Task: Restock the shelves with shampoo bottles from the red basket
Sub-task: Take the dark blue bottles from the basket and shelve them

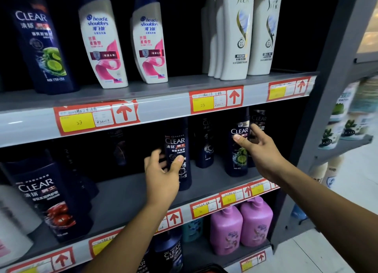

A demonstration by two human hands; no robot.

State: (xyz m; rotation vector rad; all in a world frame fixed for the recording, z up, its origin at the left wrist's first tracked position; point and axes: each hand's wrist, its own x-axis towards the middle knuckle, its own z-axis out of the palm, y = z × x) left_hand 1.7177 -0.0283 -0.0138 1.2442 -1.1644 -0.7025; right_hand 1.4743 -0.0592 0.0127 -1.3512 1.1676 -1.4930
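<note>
On the middle shelf stands a dark blue CLEAR bottle. My left hand wraps it from the left, thumb on its front label. Further right stands a second dark CLEAR bottle with a lime picture. My right hand holds its upper right side, thumb pressed on the label and fingers spread behind it. Both bottles rest upright on the shelf near its front. A sliver of red at the bottom edge may be the red basket.
More CLEAR bottles stand deeper on the middle shelf, and a large one at the left. The top shelf holds Head & Shoulders and white SLEK bottles. Pink bottles fill the bottom shelf. A grey upright bounds the right.
</note>
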